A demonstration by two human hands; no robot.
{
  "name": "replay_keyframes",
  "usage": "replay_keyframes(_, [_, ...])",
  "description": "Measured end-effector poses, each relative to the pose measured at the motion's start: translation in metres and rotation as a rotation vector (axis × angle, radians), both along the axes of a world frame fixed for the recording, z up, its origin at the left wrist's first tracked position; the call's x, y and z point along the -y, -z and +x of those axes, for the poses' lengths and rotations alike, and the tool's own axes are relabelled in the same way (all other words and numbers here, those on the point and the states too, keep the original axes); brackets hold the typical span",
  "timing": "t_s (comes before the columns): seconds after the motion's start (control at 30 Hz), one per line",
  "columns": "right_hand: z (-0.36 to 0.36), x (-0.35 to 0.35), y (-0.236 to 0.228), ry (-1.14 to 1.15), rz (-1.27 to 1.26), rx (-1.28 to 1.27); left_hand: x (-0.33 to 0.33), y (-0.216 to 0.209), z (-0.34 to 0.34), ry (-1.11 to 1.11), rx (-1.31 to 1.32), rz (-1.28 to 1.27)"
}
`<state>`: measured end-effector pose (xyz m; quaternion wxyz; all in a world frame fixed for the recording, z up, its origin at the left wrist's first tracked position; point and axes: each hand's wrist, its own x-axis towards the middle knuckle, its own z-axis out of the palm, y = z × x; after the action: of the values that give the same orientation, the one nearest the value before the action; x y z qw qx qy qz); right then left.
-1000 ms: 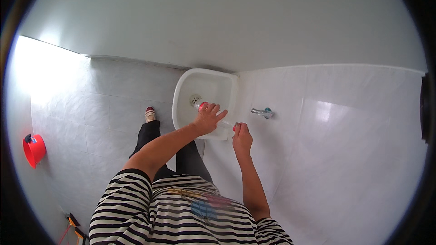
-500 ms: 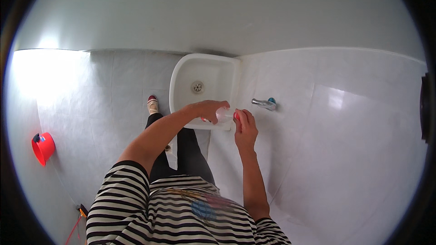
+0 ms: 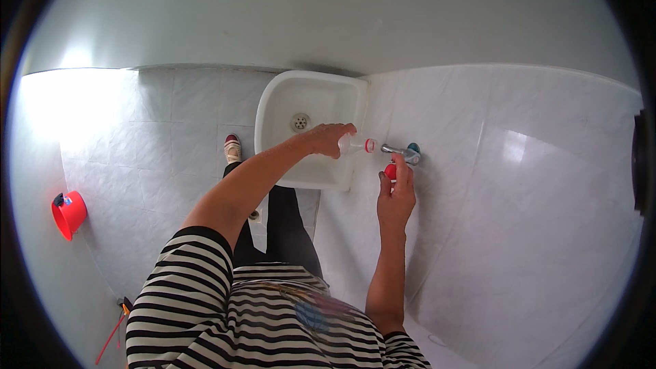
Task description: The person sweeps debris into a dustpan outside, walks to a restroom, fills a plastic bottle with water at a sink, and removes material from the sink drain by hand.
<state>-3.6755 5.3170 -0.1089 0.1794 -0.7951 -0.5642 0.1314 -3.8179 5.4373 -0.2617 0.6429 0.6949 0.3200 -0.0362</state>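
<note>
My left hand (image 3: 329, 140) is closed around a clear plastic bottle (image 3: 352, 143) above the right side of the white sink (image 3: 268, 113). The bottle lies tilted on its side, its uncapped neck with a red ring turned toward the metal tap (image 3: 396, 151) on the wall. Between the fingertips of my right hand (image 3: 398, 198) is a red bottle cap (image 3: 390, 171), apart from the bottle and just below the tap. I cannot tell whether water is running.
The sink has a round metal drain (image 3: 300, 121). A red bucket (image 3: 69, 215) stands far left against the wall. At the lower left is an orange and black object (image 3: 125, 305) with a red stick. My shoe (image 3: 232, 148) rests on the grey tiles left of the sink.
The red cap has come off the bottle and moved right with my right hand. My left hand has brought the bottle right and a little farther away, toward the tap.
</note>
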Motion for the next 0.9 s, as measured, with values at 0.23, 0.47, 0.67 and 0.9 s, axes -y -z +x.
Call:
replay_keyframes(0.23, [0.005,0.008,-0.001,0.003,-0.037,-0.070,-0.001,-0.008,0.005,-0.033,0.023,0.105])
replay_keyframes(0.47, [0.009,0.013,0.003,-0.022,0.013,-0.056,-0.004,-0.013,0.008,-0.020,0.011,0.101])
replay_keyframes(0.67, [0.012,0.014,0.002,-0.034,0.018,-0.085,-0.002,-0.011,0.006,-0.028,0.014,0.105])
replay_keyframes(0.9, [0.016,0.017,0.005,-0.046,0.050,-0.102,0.001,0.003,0.004,-0.028,-0.004,0.136])
